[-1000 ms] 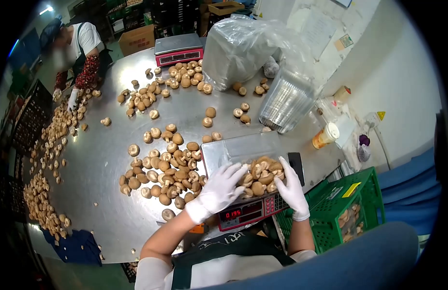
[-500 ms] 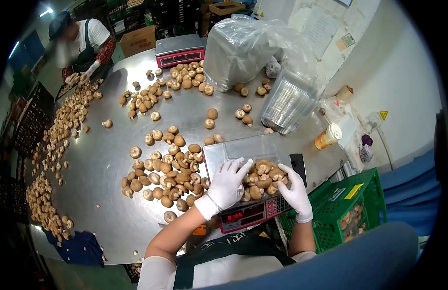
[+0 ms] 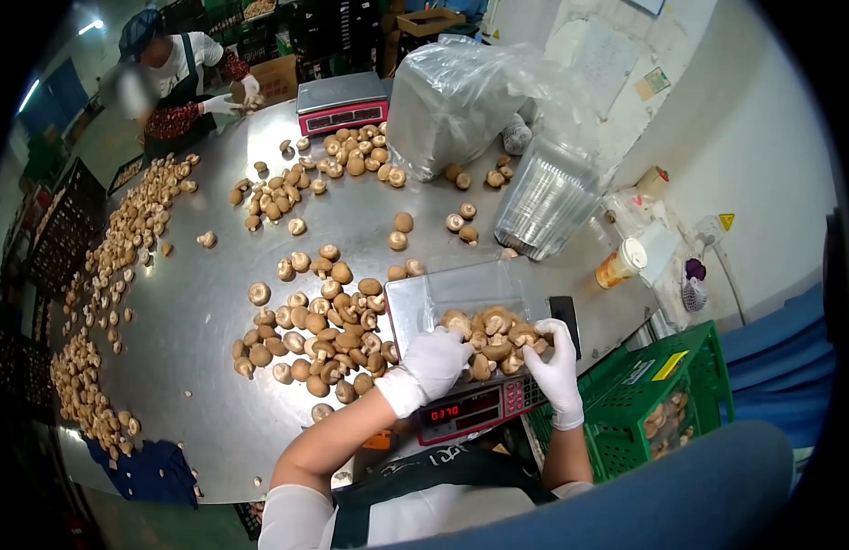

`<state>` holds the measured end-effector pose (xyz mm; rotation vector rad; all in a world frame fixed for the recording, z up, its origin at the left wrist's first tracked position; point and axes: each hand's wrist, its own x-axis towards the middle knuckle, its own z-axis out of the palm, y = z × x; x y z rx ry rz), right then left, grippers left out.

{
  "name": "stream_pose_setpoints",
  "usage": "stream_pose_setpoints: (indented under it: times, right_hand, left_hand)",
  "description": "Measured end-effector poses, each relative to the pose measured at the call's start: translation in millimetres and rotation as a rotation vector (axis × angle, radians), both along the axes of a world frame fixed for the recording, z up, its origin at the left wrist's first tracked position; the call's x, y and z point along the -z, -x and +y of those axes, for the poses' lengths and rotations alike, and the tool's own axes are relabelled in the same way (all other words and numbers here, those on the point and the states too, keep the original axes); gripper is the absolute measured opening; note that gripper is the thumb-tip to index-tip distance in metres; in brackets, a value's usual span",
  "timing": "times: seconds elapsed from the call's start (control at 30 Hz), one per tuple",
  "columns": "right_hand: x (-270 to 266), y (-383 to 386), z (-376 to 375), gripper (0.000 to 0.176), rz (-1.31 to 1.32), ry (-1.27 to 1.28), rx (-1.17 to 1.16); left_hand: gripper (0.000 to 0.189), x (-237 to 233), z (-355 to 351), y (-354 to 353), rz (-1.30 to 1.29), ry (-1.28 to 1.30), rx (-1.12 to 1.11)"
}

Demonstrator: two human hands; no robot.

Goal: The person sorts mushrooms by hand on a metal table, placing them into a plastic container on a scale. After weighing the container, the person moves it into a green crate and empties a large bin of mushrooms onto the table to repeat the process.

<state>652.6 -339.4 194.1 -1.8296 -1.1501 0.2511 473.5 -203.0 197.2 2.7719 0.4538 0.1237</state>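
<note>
Brown shiitake mushrooms (image 3: pixel 498 339) are heaped in a clear plastic container on the red digital scale (image 3: pixel 484 406), whose display reads 0.370. My left hand (image 3: pixel 435 365), in a white glove, presses against the left side of the heap. Its fingers are curled, and what they hold, if anything, is hidden. On the right side, my gloved right hand (image 3: pixel 557 371) has its thumb and fingers closed around a mushroom (image 3: pixel 540 345) at the edge of the heap. A loose group of mushrooms (image 3: pixel 328 330) lies on the metal table left of the scale.
Beyond the scale stand stacked clear containers (image 3: pixel 548 197) and a plastic bag (image 3: pixel 452 105). A paper cup (image 3: pixel 621 261) is at the right, above a green crate (image 3: pixel 658 394). Another person (image 3: pixel 181 82) works across the table (image 3: pixel 213 321), near a second scale (image 3: pixel 342 101).
My left hand has drawn back toward me and its fingers have curled. The display went from 0.165 to 0.370. The other person has straightened, hands moved right, away from the mushroom pile.
</note>
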Motion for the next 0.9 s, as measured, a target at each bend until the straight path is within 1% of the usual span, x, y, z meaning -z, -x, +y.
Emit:
stream_pose_setpoints:
  times: [0.03, 0.07, 0.1, 0.13, 0.17, 0.2, 0.27, 0.3, 0.33, 0.37, 0.4, 0.47, 0.53, 0.57, 0.6, 0.7, 0.73, 0.77, 0.8, 0.83, 0.87, 0.9]
  right_hand:
    - [-1, -3, -1, 0.027, -0.028, -0.034, -0.020]
    - [0, -4, -3, 0.026, -0.056, -0.067, -0.041]
    - [-3, -2, -1, 0.023, 0.020, -0.116, -0.025]
    - [-7, 1, 0, 0.023, 0.023, -0.119, -0.022]
    - [-12, 4, 2, 0.023, 0.003, -0.154, -0.072]
    - [-16, 8, 5, 0.024, -0.017, -0.189, -0.122]
    - [-25, 24, 16, 0.020, -0.041, -0.171, -0.231]
    - [-23, 25, 24, 0.018, -0.155, -0.143, -0.358]
    - [-21, 27, 30, 0.017, -0.270, -0.115, -0.487]
    - [-22, 31, 35, 0.017, -0.331, -0.011, -0.558]
    - [-20, 35, 37, 0.022, -0.332, 0.005, -0.616]
    - [-28, 37, 41, 0.025, -0.299, 0.079, -0.703]
    - [-28, 34, 41, 0.028, -0.206, -0.007, -0.612]
    - [-25, 31, 39, 0.028, -0.150, -0.020, -0.480]
    - [-28, 26, 37, 0.026, -0.166, -0.031, -0.429]
    - [-32, 15, 31, 0.024, -0.301, 0.131, -0.310]
    - [-29, 12, 28, 0.025, -0.352, 0.192, -0.278]
    - [-23, 11, 25, 0.032, -0.321, 0.239, -0.291]
    - [-17, 11, 23, 0.032, -0.317, 0.240, -0.303]
    - [-13, 12, 22, 0.034, -0.361, 0.219, -0.281]
    - [-10, 13, 22, 0.037, -0.405, 0.200, -0.259]
    - [-16, 14, 21, 0.039, -0.315, 0.172, -0.229]
  left_hand:
    - [0.027, -4, 3, 7, -0.113, 0.069, -0.005]
    - [0.027, -5, 6, 14, -0.110, 0.067, -0.001]
    - [0.025, -5, 9, 21, -0.252, 0.286, -0.087]
    - [0.023, -6, 12, 29, -0.392, 0.505, -0.174]
    - [0.021, -7, 14, 39, -0.409, 0.795, -0.232]
    - [0.023, 5, 16, 46, -0.538, 1.071, -0.221]
    - [0.025, 8, 16, 59, -0.648, 1.179, -0.310]
    - [0.025, 9, 13, 62, -0.648, 1.209, -0.406]
    - [0.025, 14, 12, 64, -0.653, 1.206, -0.412]
    - [0.026, 23, 10, 66, -0.691, 1.245, -0.400]
    - [0.027, 28, 9, 68, -0.730, 1.283, -0.390]
    - [0.029, 35, 3, 71, -0.740, 1.320, -0.413]
    - [0.032, 42, -2, 73, -0.804, 1.434, -0.434]
    - [0.033, 44, -3, 76, -0.815, 1.513, -0.460]
    - [0.033, 45, -4, 79, -0.830, 1.509, -0.477]
    - [0.037, 54, -11, 84, -0.983, 1.752, -0.396]
    - [0.035, 57, -12, 87, -0.972, 1.750, -0.377]
    - [0.035, 58, -15, 88, -1.017, 1.696, -0.349]
    - [0.036, 59, -19, 89, -1.058, 1.641, -0.320]
    - [0.041, 58, -22, 91, -1.040, 1.530, -0.312]
    - [0.046, 51, -26, 93, -1.054, 1.527, -0.314]
    - [0.048, 50, -29, 96, -1.054, 1.481, -0.320]
